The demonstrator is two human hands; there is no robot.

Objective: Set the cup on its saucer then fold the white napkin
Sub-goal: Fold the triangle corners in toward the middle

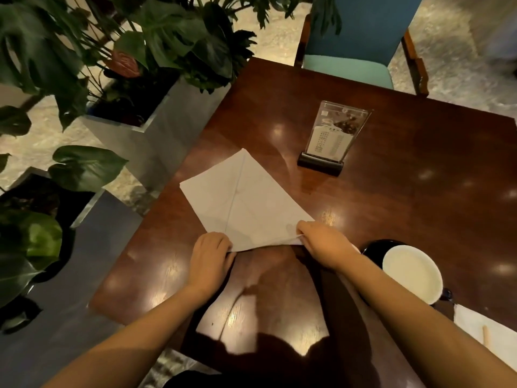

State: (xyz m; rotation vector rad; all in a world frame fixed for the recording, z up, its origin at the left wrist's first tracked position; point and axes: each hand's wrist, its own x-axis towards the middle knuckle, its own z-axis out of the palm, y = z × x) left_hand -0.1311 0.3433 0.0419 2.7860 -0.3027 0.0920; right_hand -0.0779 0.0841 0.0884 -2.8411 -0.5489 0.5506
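Observation:
A white napkin (pixel 246 200) lies spread on the dark wooden table (pixel 405 197), with a crease down its middle. My left hand (pixel 211 254) pinches the napkin's near left corner. My right hand (pixel 321 242) pinches its near right corner, and the near edge is lifted slightly off the table. To the right stands a cup (pixel 411 273) with a white inside, resting on a dark saucer (pixel 373 246) that shows behind it. A dark handle sticks out at the cup's right side.
A clear menu holder (pixel 331 138) on a black base stands behind the napkin. A blue chair (pixel 361 43) sits at the far side. Planters with large green leaves (pixel 117 51) line the table's left edge. Another white napkin with a wooden stick (pixel 488 334) lies at the near right.

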